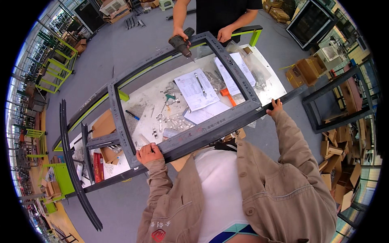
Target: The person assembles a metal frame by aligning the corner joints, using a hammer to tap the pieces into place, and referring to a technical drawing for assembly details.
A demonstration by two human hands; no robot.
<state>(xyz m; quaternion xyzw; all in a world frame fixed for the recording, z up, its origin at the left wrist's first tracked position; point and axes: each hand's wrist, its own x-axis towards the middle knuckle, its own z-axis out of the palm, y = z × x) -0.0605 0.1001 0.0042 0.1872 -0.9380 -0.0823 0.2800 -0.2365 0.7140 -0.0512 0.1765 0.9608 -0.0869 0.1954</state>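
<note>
A large dark grey metal window frame [182, 142] lies across the worktable in front of me. My left hand [150, 154] grips its near rail, with the fingers curled over the top by an upright bar. Farther right, my right hand [274, 108] holds the same near rail past the frame's corner. Across the table, a person in a black top has a cordless drill [180, 45] in one hand, its bit angled down over the frame's opening. That person's other hand [225, 34] rests near the far corner of the frame.
On the white tabletop [148, 99] lie printed sheets [197, 90], an orange hammer [227, 96], a blue marker [132, 115] and small metal fittings. A curved dark profile [73, 174] crosses the frame's left end. Cardboard boxes [306, 71] and another frame stand at right.
</note>
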